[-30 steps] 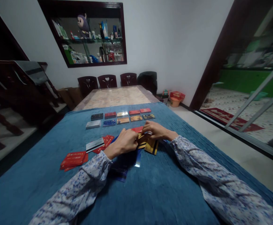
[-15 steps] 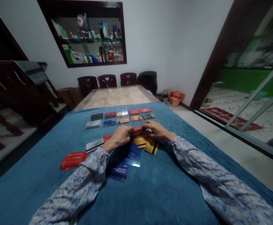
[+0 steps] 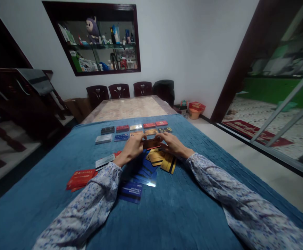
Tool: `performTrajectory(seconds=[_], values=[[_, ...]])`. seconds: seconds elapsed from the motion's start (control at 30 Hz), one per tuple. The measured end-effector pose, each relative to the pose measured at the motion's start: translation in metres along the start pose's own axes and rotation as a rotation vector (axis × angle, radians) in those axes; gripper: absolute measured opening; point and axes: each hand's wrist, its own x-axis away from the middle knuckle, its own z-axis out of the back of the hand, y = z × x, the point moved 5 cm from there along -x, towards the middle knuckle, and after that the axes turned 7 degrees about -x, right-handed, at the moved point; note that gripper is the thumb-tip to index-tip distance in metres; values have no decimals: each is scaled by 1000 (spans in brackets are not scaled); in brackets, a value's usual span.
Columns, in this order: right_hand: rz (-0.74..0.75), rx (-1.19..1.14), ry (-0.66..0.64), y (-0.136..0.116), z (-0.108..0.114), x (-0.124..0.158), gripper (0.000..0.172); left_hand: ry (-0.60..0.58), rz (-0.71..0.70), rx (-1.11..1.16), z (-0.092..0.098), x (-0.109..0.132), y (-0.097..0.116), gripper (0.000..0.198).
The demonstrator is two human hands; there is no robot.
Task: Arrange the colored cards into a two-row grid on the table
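Between my two hands I hold a small set of cards (image 3: 151,143), seen edge-on, dark orange-brown on the side facing me. My left hand (image 3: 132,148) pinches the left end, and my right hand (image 3: 172,143) grips the right end. Just below them lie yellow cards with black stripes (image 3: 168,162) and fanned blue cards (image 3: 146,170). A separate blue card (image 3: 131,191) rests nearer to me. Left of my left wrist are a white striped card (image 3: 104,161) and a heap of red cards (image 3: 81,178).
Two rows of neat card stacks (image 3: 121,128) stand farther back on the blue cloth (image 3: 182,208). Beyond the cloth the bare marble tabletop (image 3: 133,106) shows, with dark wooden chairs (image 3: 119,91) behind it. An orange bucket (image 3: 194,113) sits on the floor at right.
My hands have lifted the cards slightly up and away from me, toward the back stacks. The loose cards on the cloth lie as before.
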Motion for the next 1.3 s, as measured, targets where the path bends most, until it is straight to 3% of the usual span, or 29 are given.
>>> performTrajectory(seconds=[0.2,0.47,0.7,1.03,1.3], values=[[-65,53,21,7,-5,-8,38,17,1,-43,-7,-13,-4,35],[-100,90,35,28,-12,-17,40,58,46,-11,-30,-28,-18,30],[-157,111,15,39,-23,-15,44,75,27,76,-48,-31,-26,38],[-187,146,-46,38,-25,-15,49,-53,47,5,-55,-21,-24,62],[-218,137,-34,45,-27,-19,58,-24,51,68,-57,-21,-21,64]])
